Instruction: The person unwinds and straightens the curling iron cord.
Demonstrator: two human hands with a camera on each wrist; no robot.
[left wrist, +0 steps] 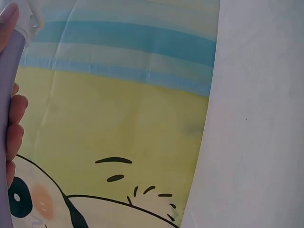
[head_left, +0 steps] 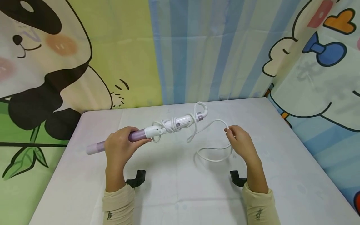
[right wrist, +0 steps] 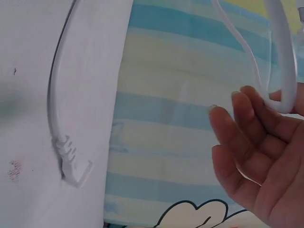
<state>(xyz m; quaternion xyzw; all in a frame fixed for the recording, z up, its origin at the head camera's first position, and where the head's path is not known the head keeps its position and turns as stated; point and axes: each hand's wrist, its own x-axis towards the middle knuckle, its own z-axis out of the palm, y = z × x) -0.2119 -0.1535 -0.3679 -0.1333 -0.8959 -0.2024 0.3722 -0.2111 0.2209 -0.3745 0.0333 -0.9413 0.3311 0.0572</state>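
Observation:
My left hand (head_left: 119, 145) grips the purple barrel of a white-and-purple curling iron (head_left: 137, 135), held tilted over the table with its handle end up to the right. White cord (head_left: 168, 125) is wound in several loops round the white handle. A slack length runs from there to my right hand (head_left: 241, 140), which pinches it between thumb and fingers. In the right wrist view the cord (right wrist: 286, 57) bends at the thumb, while the other fingers are loosely bent. Also there, the white plug (right wrist: 73, 164) lies on the table. The left wrist view shows only part of the barrel (left wrist: 9, 104) and some fingertips.
A white cloth covers the table (head_left: 180, 193). Behind it hangs a printed curtain (head_left: 197, 50) with stripes and cartoon animals, continuing along the right side. Black curved mounts (head_left: 137, 178) stick out beside both wrists, near the beige sleeves (head_left: 119, 203).

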